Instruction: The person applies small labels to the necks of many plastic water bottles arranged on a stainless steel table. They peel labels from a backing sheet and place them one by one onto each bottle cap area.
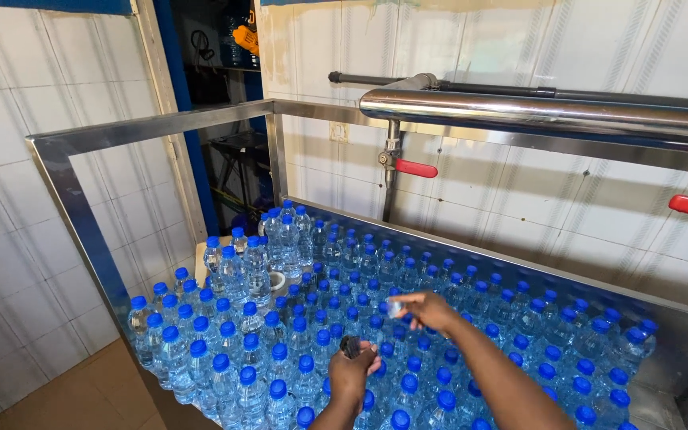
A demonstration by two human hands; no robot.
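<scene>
Left hand (352,368) closed around a small dark object (349,345) too blurry to make out, right hand (428,309) pinching a small clear plastic bit (395,306) at the fingertips, both hovering just above a packed crowd of clear plastic blue-capped water bottles (408,350) on the steel-framed table (65,171).

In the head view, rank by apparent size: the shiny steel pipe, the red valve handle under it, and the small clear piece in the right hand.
1. Steel pipe, by far largest.
2. Red valve handle.
3. Small clear piece in the right hand, smallest, though it is nearer the camera.
</scene>
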